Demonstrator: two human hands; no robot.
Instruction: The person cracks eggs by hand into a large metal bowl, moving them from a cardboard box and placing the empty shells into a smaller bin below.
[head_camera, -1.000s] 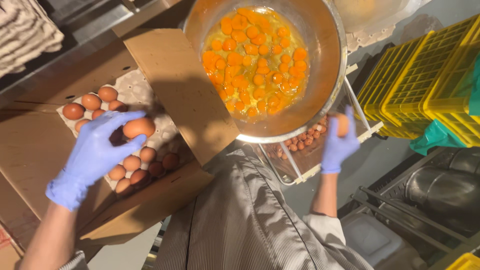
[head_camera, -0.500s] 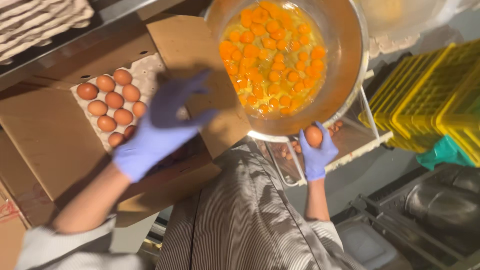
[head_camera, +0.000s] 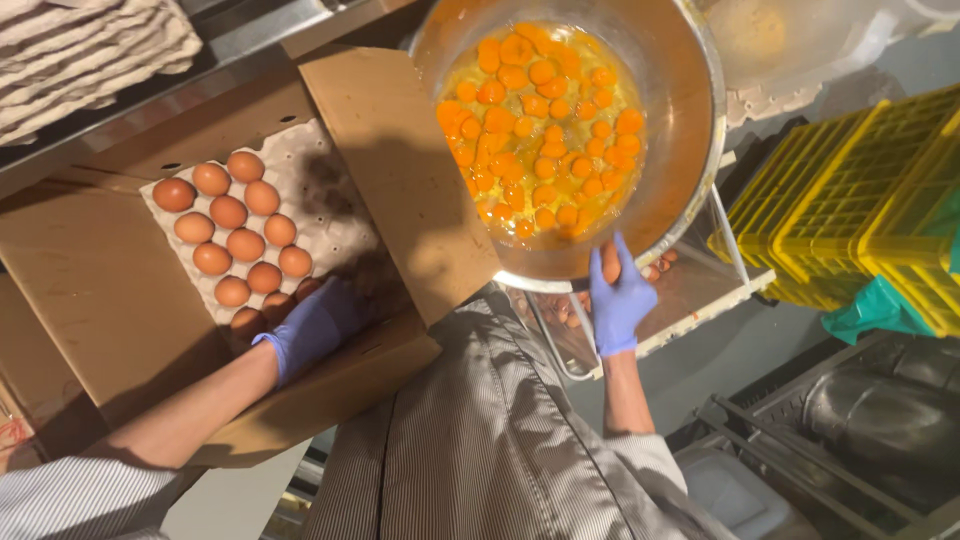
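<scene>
While the right hand (head_camera: 618, 298), gloved in blue, closes its fingers around a brown egg (head_camera: 610, 262) just at the near rim of the big steel bowl (head_camera: 690, 130), the main risk sits right there: a hard or off-centre knock on that rim could send shell fragments into the pool of yolks (head_camera: 540, 130) already filling the bowl, and picking them out of so many broken eggs looks awkward. A slack grip could also let the egg slide past the rim and fall onto the wire rack (head_camera: 700, 290) below, where broken shells seem to lie. The left hand (head_camera: 310, 330), also gloved, reaches down onto the near edge of the paper egg tray (head_camera: 330, 220) inside the open cardboard box (head_camera: 400, 170), its fingers curled among the nearest eggs; whether it has one in its grasp I cannot tell, as shadow covers the fingertips. Groping there without looking could crush or dislodge a neighbouring egg in the rows of brown eggs (head_camera: 235, 230). Further out, a stack of empty grey trays (head_camera: 90, 50) lies at the far left and yellow crates (head_camera: 860, 200) stand to the right, clear of both hands.
</scene>
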